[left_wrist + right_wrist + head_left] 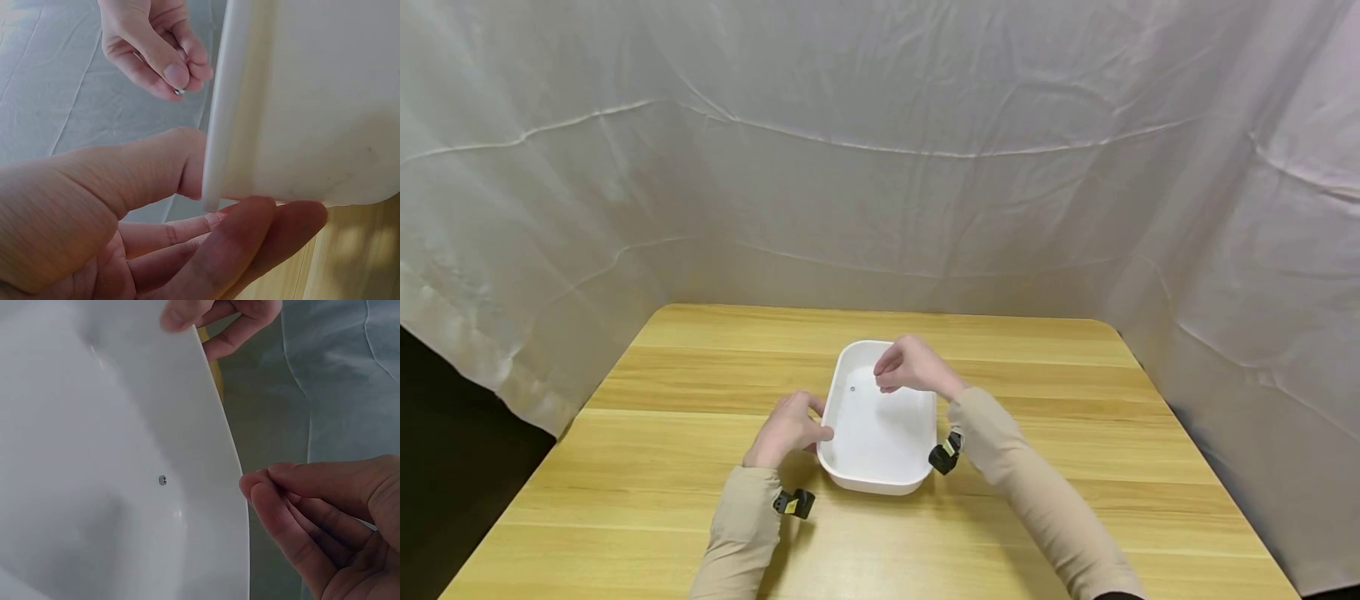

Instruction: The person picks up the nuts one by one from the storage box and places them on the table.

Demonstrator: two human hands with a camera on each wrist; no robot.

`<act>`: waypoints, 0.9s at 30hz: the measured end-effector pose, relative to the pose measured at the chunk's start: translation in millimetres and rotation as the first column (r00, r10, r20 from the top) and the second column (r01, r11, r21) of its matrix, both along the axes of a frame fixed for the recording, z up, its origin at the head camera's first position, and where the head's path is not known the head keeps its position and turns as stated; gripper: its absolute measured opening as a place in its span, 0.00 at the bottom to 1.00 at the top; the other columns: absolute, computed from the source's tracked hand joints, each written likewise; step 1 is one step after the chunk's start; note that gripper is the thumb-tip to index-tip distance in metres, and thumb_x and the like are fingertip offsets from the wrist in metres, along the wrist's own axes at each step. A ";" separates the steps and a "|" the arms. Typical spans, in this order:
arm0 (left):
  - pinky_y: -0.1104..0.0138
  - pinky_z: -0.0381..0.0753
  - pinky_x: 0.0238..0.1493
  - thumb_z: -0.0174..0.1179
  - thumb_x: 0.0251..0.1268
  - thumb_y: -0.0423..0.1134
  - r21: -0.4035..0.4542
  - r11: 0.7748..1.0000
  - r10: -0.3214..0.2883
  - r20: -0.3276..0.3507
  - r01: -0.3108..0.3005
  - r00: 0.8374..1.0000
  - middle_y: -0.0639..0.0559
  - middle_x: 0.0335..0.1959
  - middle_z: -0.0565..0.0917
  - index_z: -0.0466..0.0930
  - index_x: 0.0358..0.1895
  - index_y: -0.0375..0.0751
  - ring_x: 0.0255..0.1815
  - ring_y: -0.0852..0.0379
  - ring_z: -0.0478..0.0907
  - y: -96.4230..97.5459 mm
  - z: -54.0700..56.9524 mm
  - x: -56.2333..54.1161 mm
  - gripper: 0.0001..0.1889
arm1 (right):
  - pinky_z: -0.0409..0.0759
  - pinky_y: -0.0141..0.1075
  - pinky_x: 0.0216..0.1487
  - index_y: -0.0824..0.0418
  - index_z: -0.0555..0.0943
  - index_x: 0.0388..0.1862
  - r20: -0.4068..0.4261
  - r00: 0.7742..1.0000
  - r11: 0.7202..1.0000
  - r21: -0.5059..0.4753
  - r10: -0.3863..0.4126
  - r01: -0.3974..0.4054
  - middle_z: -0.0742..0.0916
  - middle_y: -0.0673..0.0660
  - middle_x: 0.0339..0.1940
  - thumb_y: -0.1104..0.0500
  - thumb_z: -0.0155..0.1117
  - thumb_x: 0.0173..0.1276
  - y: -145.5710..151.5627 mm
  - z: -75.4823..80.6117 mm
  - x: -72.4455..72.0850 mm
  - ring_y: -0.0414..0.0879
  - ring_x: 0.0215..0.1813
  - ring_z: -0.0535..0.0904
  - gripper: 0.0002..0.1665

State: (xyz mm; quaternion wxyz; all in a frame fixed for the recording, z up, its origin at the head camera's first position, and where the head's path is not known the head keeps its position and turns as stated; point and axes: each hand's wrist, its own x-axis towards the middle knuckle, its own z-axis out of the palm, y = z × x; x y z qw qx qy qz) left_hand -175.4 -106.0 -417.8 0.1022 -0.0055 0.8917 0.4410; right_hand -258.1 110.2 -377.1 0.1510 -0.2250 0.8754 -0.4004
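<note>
A white rectangular tray [872, 433] with rounded corners lies on the wooden table. My left hand [786, 429] grips its left side, thumb over the rim and fingers against the outer wall. Above the far part of the tray, my right hand [913, 365] has thumb and fingertips pinched together. Between those fingertips, the left wrist view shows the edge of a small shiny metal piece [180, 92]; the fingers hide most of it. On the tray floor near the left wall lies a small metal nut [162, 480], apart from both hands.
The wooden table [1075, 408] extends around the tray on all sides. Pale grey cloth [880, 183] hangs behind the table and along both sides. A small black camera sits on each wrist, the right one [945, 452] close to the tray's right rim.
</note>
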 end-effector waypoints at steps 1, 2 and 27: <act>0.62 0.90 0.31 0.65 0.52 0.25 0.003 1.000 0.001 0.001 -0.001 1.000 0.34 0.41 0.85 0.82 0.45 0.25 0.22 0.53 0.85 0.0 0.0 0.2 0.15 | 0.90 0.36 0.42 0.75 0.85 0.43 -0.004 1.000 1.000 -0.004 0.003 -0.003 0.91 0.68 0.39 0.70 0.67 0.62 1.5 0.5 0.6 0.51 0.36 0.91 0.11; 0.62 0.90 0.31 0.65 0.52 0.25 0.002 1.000 0.000 0.000 0.000 1.000 0.33 0.41 0.85 0.82 0.45 0.25 0.22 0.53 0.85 -0.2 0.0 0.4 0.15 | 0.90 0.37 0.42 0.74 0.86 0.43 -0.008 1.000 1.000 -0.006 0.005 -0.005 0.91 0.68 0.39 0.70 0.67 0.63 3.1 1.2 1.4 0.51 0.36 0.91 0.10; 0.63 0.90 0.30 0.66 0.53 0.25 -0.026 1.000 -0.004 0.003 0.004 1.000 0.34 0.39 0.86 0.81 0.48 0.24 0.23 0.54 0.85 0.7 -0.8 -1.2 0.17 | 0.91 0.43 0.44 0.75 0.84 0.46 -0.114 0.993 0.998 -0.060 -0.024 0.017 0.90 0.69 0.39 0.68 0.68 0.64 60.1 10.9 15.6 0.59 0.40 0.90 0.13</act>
